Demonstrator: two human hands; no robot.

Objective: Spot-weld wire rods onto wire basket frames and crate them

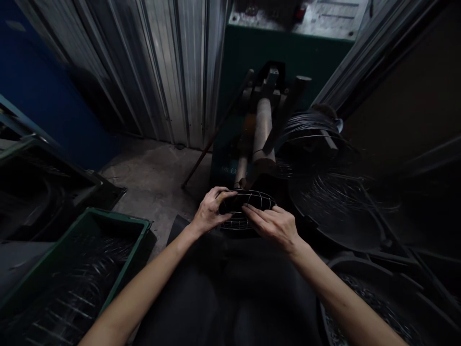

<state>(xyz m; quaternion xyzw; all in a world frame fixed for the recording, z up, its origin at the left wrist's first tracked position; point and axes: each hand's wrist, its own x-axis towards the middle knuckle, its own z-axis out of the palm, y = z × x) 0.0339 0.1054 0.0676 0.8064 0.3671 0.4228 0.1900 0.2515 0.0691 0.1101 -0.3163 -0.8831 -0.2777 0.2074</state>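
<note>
Head view: a round wire frame [236,222] lies directly between the two hands, its long axis running left to right across the body. The left hand [209,211] holds its left end, thumb and fingers curled apart around the wires; the right hand [279,227] touches the right side, fingers reaching inward, though whether it pinches a wire I cannot tell. Both hands are equally near. What supports the frame underneath is too dark to make out. Just beyond stands a green machine [306,53] with a metal tube [264,125]; left, a green crate [144,222] near concrete floor [144,168]; right, bundled wire [306,122].
</note>
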